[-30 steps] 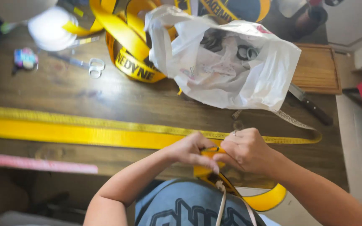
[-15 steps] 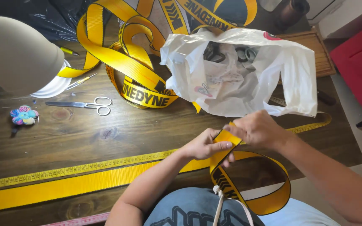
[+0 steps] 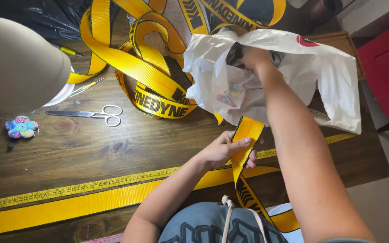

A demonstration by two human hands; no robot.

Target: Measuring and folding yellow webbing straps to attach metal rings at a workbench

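- Here, head view: left hand pinching the cut end of a yellow strap, thumb across the front face, fingers behind, strap end standing up just above the knuckles.
- Below that hand, same strap looping down toward the lap and back up onto the wooden table.
- Right hand pushed into a white plastic bag, up and away from the left hand; fingers hidden by the film, so spread or closed cannot be told.
- Left of the left hand, a yellow measuring tape lying flat along the table, with a second flat yellow strap just beside it on the near side.
- Farther up and left, scissors lying flat, well apart from both hands; a coil of more yellow webbing beyond them.
- Judged by look: strap woven, light, limp along its length yet firm across its width, not slippery; best pinched flat near the cut end. Bag thin, crinkly, easily torn; best held at the rim.
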